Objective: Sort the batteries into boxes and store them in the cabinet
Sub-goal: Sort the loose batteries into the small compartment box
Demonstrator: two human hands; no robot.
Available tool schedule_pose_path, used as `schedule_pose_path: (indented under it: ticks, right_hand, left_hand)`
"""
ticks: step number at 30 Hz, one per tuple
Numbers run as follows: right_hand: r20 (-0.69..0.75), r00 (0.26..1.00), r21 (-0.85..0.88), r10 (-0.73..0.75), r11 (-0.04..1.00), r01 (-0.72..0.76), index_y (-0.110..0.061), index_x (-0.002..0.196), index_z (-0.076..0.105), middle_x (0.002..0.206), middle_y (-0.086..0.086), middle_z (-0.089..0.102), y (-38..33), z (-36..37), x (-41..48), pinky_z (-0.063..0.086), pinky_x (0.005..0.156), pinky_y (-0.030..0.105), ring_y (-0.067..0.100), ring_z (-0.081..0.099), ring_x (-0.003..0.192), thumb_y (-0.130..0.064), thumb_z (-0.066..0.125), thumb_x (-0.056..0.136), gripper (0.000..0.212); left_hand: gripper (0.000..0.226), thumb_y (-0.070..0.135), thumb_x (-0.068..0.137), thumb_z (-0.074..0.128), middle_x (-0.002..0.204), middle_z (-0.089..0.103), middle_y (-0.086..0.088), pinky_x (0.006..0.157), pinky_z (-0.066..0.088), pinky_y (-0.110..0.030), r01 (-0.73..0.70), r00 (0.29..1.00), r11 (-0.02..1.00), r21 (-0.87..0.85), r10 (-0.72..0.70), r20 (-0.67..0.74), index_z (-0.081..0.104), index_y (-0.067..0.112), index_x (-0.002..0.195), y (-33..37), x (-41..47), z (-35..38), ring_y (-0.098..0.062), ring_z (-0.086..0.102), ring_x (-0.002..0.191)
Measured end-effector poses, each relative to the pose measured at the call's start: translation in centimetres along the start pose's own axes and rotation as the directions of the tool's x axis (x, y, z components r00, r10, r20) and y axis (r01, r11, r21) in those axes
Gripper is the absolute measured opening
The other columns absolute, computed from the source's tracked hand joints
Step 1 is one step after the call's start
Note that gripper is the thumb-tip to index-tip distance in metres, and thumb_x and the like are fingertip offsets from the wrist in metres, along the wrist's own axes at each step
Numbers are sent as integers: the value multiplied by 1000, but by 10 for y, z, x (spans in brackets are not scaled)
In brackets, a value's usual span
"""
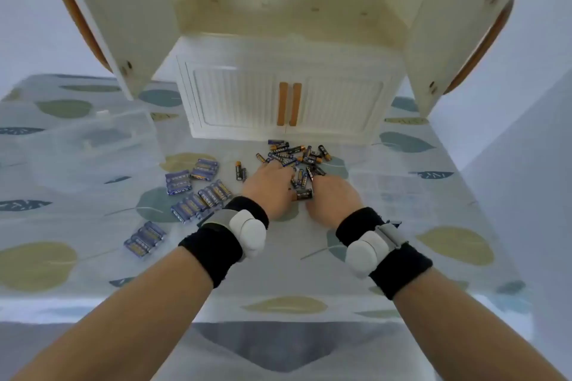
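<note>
A heap of loose black-and-gold batteries [295, 156] lies on the table in front of the white cabinet [278, 102]. My left hand [270, 187] rests palm down on the near edge of the heap, fingers reaching into it. My right hand [332, 195] is beside it, fingers curled around a few loose batteries [304, 194] held between the two hands. Several blue shrink-wrapped battery packs [198, 192] lie to the left. A clear plastic box [83, 145] stands at the far left, and another clear box [402, 192] lies at the right.
The cabinet's upper compartment [288, 9] stands open, its two doors [123, 9] swung out to either side. The lower doors with wooden handles [289, 108] are closed. A leaf-patterned cloth [278, 275] covers the table, whose front edge is near me.
</note>
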State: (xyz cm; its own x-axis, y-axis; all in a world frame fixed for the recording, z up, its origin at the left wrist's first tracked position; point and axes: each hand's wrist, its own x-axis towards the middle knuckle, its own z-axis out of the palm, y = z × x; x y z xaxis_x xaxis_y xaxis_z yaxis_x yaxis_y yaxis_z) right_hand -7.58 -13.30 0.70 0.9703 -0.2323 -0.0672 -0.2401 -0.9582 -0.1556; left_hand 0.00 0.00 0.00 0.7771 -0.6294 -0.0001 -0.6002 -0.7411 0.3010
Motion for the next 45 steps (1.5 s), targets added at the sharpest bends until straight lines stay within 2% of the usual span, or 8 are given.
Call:
schedule_pose_path:
  ticks: [5,11,14,18,24,33,37,45]
  right_hand:
    - [-124,992,46,15,999,-9,-12,91,52,96,13,64,4,13,-9,50,71,38,34,63,89,-11,49,90,2]
    - [-203,979,95,-7,995,27,-13,104,49,102,14,58,-5,19,-27,48,68,38,35,60,87,-3,50,86,20]
    - [-152,987,104,-48,992,64,-15,114,56,111,11,55,-13,17,-29,45,73,34,32,60,94,-11,53,88,27]
    - [-75,996,90,-44,995,50,-12,109,61,116,15,54,-12,19,-28,47,80,34,31,60,92,-16,51,95,18]
    - [-115,993,116,-32,992,45,-11,103,62,115,11,51,-8,21,-26,45,76,29,27,59,86,-24,61,94,16]
    - [-134,990,106,-52,992,67,-12,106,59,113,7,55,-5,30,-22,42,81,30,25,57,99,-27,58,96,18]
    - [-97,995,118,-39,992,50,-13,111,60,117,8,54,-2,30,-21,46,87,33,25,57,102,-24,56,97,18]
    - [-19,999,59,-39,997,40,-7,101,59,116,14,57,-10,23,-24,39,78,28,26,56,104,-10,50,97,10]
  left_hand:
    - [27,32,92,53,112,56,-9,90,50,-40,-41,996,996,73,47,-81,66,15,108,8,-14,14,-29,53,108]
    - [29,35,96,56,113,55,-9,86,46,-33,-37,995,999,37,40,-88,69,11,106,6,-31,13,-26,57,100]
    - [26,25,100,51,116,55,-10,87,46,-32,-22,992,999,33,26,-122,70,9,107,3,-37,13,-26,58,101]
    - [22,20,98,52,116,50,-14,89,49,-37,66,993,998,7,-65,-100,64,6,110,-3,-40,12,-31,58,99]
    - [20,-2,89,50,103,60,-17,73,50,-41,97,985,994,46,-89,-146,50,6,107,-5,-34,4,-37,64,89]
    - [32,-7,87,50,114,52,-20,80,52,-41,208,940,977,-46,-212,-268,50,1,118,-30,-15,-24,-37,60,94]
    - [30,1,92,49,122,48,-23,85,50,-41,352,928,936,17,-347,-134,49,0,122,-42,-9,-33,-41,60,102]
    - [21,5,95,47,114,65,-20,83,50,-39,285,958,945,163,-278,-66,56,1,113,-32,-4,-32,-37,63,104]
